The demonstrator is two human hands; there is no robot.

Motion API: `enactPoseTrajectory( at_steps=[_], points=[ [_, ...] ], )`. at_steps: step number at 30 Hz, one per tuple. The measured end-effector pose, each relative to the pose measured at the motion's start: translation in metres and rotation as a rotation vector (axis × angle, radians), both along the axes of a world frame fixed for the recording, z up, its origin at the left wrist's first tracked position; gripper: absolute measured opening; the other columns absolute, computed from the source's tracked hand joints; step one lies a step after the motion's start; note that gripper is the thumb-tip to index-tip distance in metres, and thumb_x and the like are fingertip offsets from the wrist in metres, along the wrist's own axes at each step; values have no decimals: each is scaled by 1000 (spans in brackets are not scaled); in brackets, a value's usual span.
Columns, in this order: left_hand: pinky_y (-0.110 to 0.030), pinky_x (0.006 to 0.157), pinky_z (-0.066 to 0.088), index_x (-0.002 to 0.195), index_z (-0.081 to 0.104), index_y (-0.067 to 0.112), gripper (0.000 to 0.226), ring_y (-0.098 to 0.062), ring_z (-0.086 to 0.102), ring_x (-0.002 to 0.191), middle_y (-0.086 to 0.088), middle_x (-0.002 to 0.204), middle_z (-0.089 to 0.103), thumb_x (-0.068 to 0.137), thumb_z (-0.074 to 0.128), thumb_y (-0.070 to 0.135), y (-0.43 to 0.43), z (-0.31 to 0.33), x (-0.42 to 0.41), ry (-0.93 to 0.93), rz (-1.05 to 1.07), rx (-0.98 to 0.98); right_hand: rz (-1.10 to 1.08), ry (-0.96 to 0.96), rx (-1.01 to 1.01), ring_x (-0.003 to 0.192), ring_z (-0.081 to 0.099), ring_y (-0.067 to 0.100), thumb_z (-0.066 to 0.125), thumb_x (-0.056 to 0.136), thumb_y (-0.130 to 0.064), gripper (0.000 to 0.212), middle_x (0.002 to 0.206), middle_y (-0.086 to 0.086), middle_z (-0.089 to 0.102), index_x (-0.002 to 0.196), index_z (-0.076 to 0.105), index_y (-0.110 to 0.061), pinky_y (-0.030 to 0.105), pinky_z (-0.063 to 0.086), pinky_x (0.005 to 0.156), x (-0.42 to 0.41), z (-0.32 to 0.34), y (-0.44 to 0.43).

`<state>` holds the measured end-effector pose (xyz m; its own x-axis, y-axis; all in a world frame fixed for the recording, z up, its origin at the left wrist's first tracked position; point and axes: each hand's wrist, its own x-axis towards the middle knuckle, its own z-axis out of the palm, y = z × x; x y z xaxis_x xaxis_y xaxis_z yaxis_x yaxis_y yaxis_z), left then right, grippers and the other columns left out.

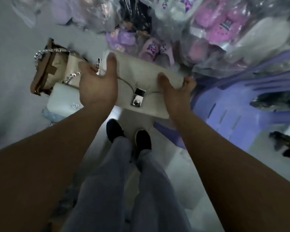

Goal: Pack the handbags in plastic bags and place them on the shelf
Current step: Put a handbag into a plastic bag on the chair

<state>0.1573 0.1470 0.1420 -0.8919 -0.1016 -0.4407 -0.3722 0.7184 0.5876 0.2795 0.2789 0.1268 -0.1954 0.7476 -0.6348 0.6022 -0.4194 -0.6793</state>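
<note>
I hold a white handbag (141, 76) with a silver clasp (137, 97) flat in front of me, above the floor. My left hand (97, 84) grips its left end, thumb on top. Gripping the right end is my right hand (174, 91), fingers curled around the edge. A beige handbag (55, 69) with a silver chain lies on the floor to the left. Beside it, lower down, lies another white bag (64, 99). No plastic bag around the held handbag can be made out.
Clear plastic sacks of purple and pink shoes (216, 29) pile up ahead and to the right. A purple plastic chair (238, 104) stands at the right. My legs and black shoes (129, 134) are on the white tiled floor below.
</note>
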Motion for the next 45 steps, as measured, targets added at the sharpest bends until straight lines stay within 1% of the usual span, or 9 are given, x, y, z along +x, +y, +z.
enactPoseTrajectory(
  at_steps=[3, 6, 15, 22, 27, 32, 37, 41, 45],
  points=[
    [-37, 86, 44, 129, 45, 19, 79, -25, 60, 105, 1, 114, 65, 79, 45, 81, 20, 22, 51, 10, -33, -8, 11, -17, 48, 108, 62, 17, 81, 77, -51, 72, 127, 5, 58, 128, 38, -25, 21, 55, 85, 48, 29, 18],
    [-41, 101, 45, 141, 38, 30, 77, -23, 58, 121, 4, 137, 59, 82, 43, 79, 34, 32, 98, -22, -121, 31, 24, -58, 60, 113, 58, 26, 80, 75, -56, 66, 129, 9, 54, 120, 38, -31, 47, 54, 96, 101, 47, 35],
    [-47, 95, 48, 129, 46, 35, 60, -29, 61, 106, -2, 116, 63, 87, 38, 75, 132, 10, 247, -99, -359, -8, -17, -127, 125, 113, 56, 22, 73, 73, -66, 64, 123, 0, 53, 118, 35, -40, 39, 52, 89, 265, 21, 131],
    [-41, 99, 40, 148, 35, 27, 70, -35, 52, 126, -10, 137, 52, 91, 52, 63, 207, -36, 315, -130, -530, -63, -54, -120, 43, 119, 58, 21, 79, 76, -50, 80, 133, 0, 54, 142, 38, -31, 42, 49, 105, 352, -35, 189],
    [-43, 101, 39, 152, 28, 23, 70, -41, 50, 126, -19, 137, 51, 95, 50, 57, 222, -67, 329, -141, -553, -156, 60, -97, -42, 126, 56, 18, 81, 79, -40, 86, 139, -3, 56, 151, 36, -27, 40, 46, 109, 370, -71, 201],
    [-31, 79, 32, 150, 29, 20, 61, -39, 55, 114, -21, 134, 51, 100, 48, 49, 216, -86, 331, -126, -606, -182, 106, -88, -62, 136, 46, 20, 77, 78, -45, 96, 147, -1, 48, 157, 25, -33, 41, 41, 113, 365, -87, 199],
    [-43, 98, 39, 147, 31, 18, 60, -44, 50, 121, -24, 137, 46, 99, 52, 47, 220, -86, 329, -118, -640, -240, 75, -62, -46, 134, 48, 22, 77, 78, -38, 86, 145, 0, 50, 152, 32, -37, 41, 42, 112, 368, -88, 196],
    [-50, 104, 32, 143, 40, 19, 60, -41, 37, 131, -17, 143, 41, 90, 61, 36, 234, -66, 334, 147, -742, -365, -58, -9, -52, 124, 57, 17, 78, 85, -29, 69, 120, -13, 55, 146, 45, -26, 29, 47, 104, 375, -74, 195],
    [-48, 103, 31, 139, 50, 15, 49, -39, 41, 129, -17, 138, 48, 95, 60, 32, 264, -27, 353, 241, -1034, -96, -201, -5, -42, 120, 60, 26, 74, 90, -36, 65, 127, -2, 58, 147, 43, -25, 41, 54, 91, 403, -35, 205]
  ],
)
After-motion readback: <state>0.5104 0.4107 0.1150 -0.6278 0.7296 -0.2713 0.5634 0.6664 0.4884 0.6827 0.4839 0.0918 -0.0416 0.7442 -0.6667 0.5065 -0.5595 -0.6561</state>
